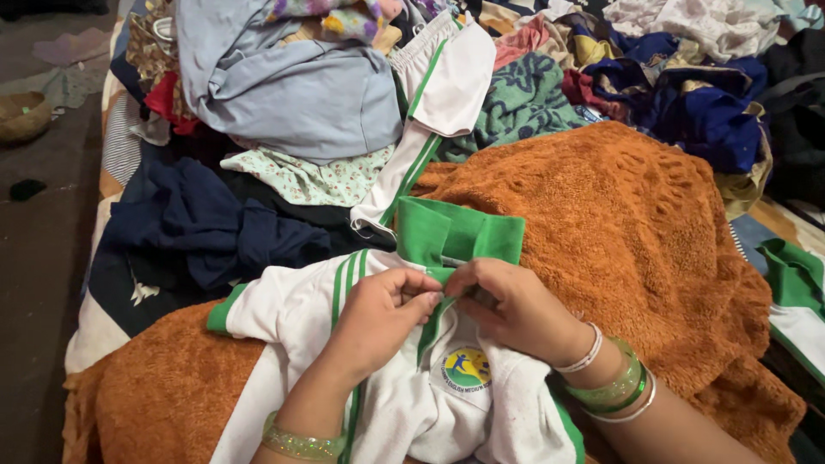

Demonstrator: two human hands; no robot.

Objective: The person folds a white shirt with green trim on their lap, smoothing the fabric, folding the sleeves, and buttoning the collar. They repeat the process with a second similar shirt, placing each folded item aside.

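Heaped clothing covers a bed, with a strip of dark floor (pixel 39 258) along its left edge and an orange blanket (pixel 619 215) spread across the near part. At upper left lies a grey garment (pixel 301 94), with a crumpled navy cloth (pixel 198 219) below it. A white shirt with green collar (pixel 361 378) lies flat on the blanket at lower centre, its collar (pixel 455 232) pointing away and a round yellow-and-green badge (pixel 466 368) on its chest. The left hand (pixel 382 314), a pale green bangle at its wrist, closes its grip on the shirt's front opening just below the collar. The right hand (pixel 516 309), wearing white and green bangles (pixel 614 387), pinches the same opening, its fingertips touching the left's. Blue and patterned garments (pixel 696 103) fill the upper right.
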